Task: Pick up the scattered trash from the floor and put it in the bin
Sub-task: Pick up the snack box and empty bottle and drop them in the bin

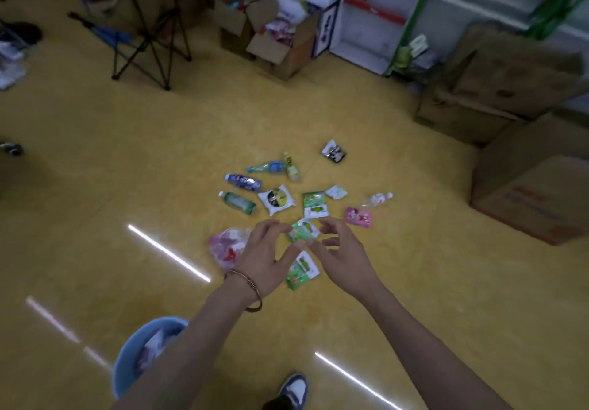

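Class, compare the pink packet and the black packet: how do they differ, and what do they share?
Colour: the pink packet is pink; the black packet is black with white print. Place: the pink packet lies close to a clear bottle; the black packet lies alone, farthest away. Both are small flat packets on the floor.

Yellow floor [143,161] carries wrappers [276,199], bottles [243,182] (bin [126,355] too)

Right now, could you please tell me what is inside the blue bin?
Crumpled pale and pinkish trash lies inside the blue bin; the left forearm covers the rest of its opening.
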